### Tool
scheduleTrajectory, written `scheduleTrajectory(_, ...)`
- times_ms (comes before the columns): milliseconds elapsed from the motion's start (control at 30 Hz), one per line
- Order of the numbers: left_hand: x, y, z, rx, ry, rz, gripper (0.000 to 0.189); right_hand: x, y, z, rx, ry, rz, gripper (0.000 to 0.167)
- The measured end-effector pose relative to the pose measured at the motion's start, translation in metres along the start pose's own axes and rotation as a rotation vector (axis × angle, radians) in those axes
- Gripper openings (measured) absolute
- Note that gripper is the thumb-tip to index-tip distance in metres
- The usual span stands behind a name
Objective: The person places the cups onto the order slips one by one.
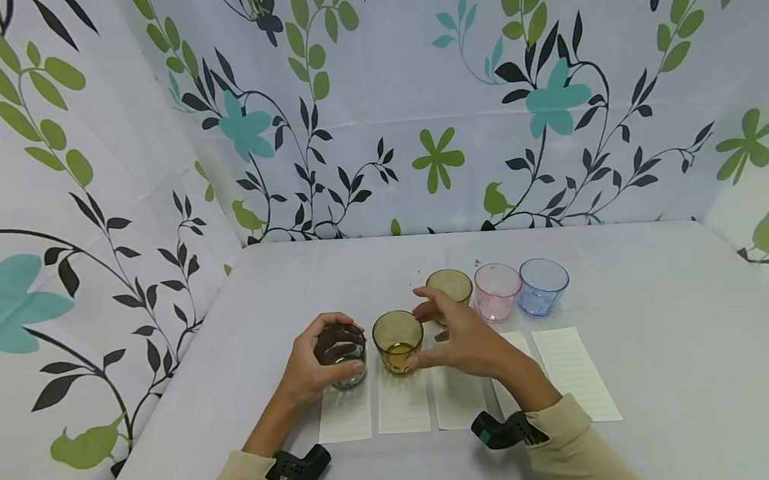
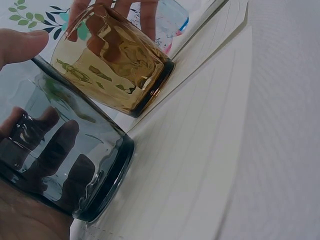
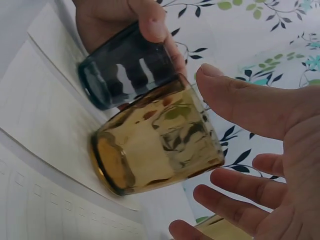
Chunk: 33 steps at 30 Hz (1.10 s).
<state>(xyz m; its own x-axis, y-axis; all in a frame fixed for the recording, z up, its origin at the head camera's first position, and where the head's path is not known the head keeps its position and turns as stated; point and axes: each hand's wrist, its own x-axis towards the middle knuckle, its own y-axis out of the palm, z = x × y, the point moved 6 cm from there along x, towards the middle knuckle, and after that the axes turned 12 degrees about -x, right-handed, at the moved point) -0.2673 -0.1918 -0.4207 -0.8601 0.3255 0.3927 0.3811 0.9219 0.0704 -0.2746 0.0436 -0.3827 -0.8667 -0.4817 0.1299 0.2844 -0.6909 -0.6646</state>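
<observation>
My left hand [image 1: 306, 365] grips a dark grey-blue glass tumbler [image 1: 347, 341], its thumb on the near side and fingers behind. The tumbler stands upright over the leftmost lined paper strip [image 1: 344, 420]. Just right of it an amber glass [image 1: 396, 336] stands on the second strip [image 1: 402, 410]. My right hand [image 1: 469, 339] is beside this amber glass with thumb and fingers spread. In the right wrist view a gap shows between its fingertips and the amber glass [image 3: 155, 140]. A second amber glass [image 1: 448, 283] stands behind the right hand, partly hidden by it.
A pink glass [image 1: 497, 291] and a blue glass [image 1: 543, 287] stand in a row with the rear amber one. More lined strips, including the rightmost one [image 1: 574, 372], lie on the white tabletop [image 1: 674, 336]. A leaf-patterned cloth [image 1: 372, 104] hangs behind the table.
</observation>
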Motion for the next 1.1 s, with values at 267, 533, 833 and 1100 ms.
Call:
scheduleTrajectory(267, -0.001, 0.0, -0.001, -0.005, 0.01, 0.005, 0.057, -0.003, -0.011, 0.003, -0.025, 0.008, -0.014, 0.101)
scheduleTrajectory(533, -0.001, 0.0, -0.001, -0.011, 0.005, 0.008, 0.061, -0.004, -0.019, 0.004, -0.054, 0.027, -0.049, 0.089)
scheduleTrajectory(833, 0.0, -0.001, 0.001, -0.012, 0.004, 0.012, 0.061, -0.003, -0.027, 0.003, -0.063, -0.015, -0.141, 0.082)
scheduleTrajectory(1100, 0.0, -0.001, 0.001, -0.01, 0.007, 0.014, 0.06, -0.006, -0.034, 0.0, -0.098, 0.023, -0.158, 0.086)
